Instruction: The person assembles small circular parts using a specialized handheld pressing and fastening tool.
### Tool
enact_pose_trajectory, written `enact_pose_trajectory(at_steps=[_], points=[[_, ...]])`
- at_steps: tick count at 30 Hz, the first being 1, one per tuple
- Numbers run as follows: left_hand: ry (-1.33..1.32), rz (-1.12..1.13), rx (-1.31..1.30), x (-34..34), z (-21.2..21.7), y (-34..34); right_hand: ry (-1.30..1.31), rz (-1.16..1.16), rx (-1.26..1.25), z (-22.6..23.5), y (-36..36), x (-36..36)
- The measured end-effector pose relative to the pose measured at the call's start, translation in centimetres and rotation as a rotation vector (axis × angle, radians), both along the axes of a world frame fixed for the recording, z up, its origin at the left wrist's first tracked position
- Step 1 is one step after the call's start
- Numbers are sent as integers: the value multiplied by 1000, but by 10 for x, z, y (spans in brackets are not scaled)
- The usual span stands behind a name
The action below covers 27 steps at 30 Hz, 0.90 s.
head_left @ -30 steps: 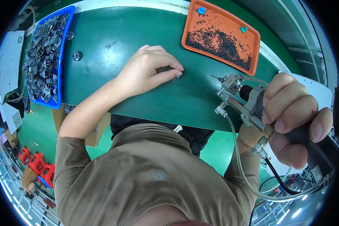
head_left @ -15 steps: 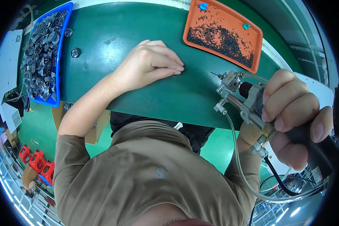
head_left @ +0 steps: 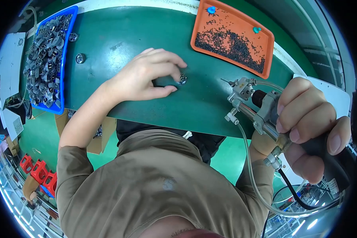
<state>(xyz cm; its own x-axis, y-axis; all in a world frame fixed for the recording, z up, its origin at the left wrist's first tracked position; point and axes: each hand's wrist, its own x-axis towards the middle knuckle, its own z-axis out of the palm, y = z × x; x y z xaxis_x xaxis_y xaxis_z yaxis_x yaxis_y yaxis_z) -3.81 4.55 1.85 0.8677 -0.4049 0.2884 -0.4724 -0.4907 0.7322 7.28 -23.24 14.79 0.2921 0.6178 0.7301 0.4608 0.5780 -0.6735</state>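
On the green tabletop, a small round dark part [head_left: 182,79] with a shiny face lies beside the fingertips of my left hand [head_left: 146,75]. That hand is open, thumb and fingers spread apart; whether a finger touches the part I cannot tell. At the right, my right hand [head_left: 309,115] wraps round the black handle of a powered screwdriver [head_left: 248,103]. Its metal head carries clear air tubes, and the thin bit points left over the table toward the part. An orange tray [head_left: 270,51] of tiny black screws [head_left: 234,49] sits at the far right.
A blue basket [head_left: 62,75] heaped with similar round parts stands at the left. Two loose round parts [head_left: 80,58] lie beside it. A blue piece [head_left: 211,10] and a teal piece [head_left: 257,30] rest in the orange tray. Cardboard boxes [head_left: 95,146] stand below the table edge.
My left hand has opened from a closed pinch, its thumb drawing back from the fingers, and the round part now shows. The right hand still holds the screwdriver in nearly the same place.
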Motion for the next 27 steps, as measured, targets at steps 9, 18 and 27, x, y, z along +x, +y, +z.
enact_pose_trajectory(at_steps=[9,18,27], points=[[-197,-1,153,8,-5,-33,2,6,-113,10,-12,-1],[-195,-18,108,21,-11,-50,60,1,-115,1,-6,0],[-214,8,76,19,-19,-49,70,68,-141,-11,8,4]])
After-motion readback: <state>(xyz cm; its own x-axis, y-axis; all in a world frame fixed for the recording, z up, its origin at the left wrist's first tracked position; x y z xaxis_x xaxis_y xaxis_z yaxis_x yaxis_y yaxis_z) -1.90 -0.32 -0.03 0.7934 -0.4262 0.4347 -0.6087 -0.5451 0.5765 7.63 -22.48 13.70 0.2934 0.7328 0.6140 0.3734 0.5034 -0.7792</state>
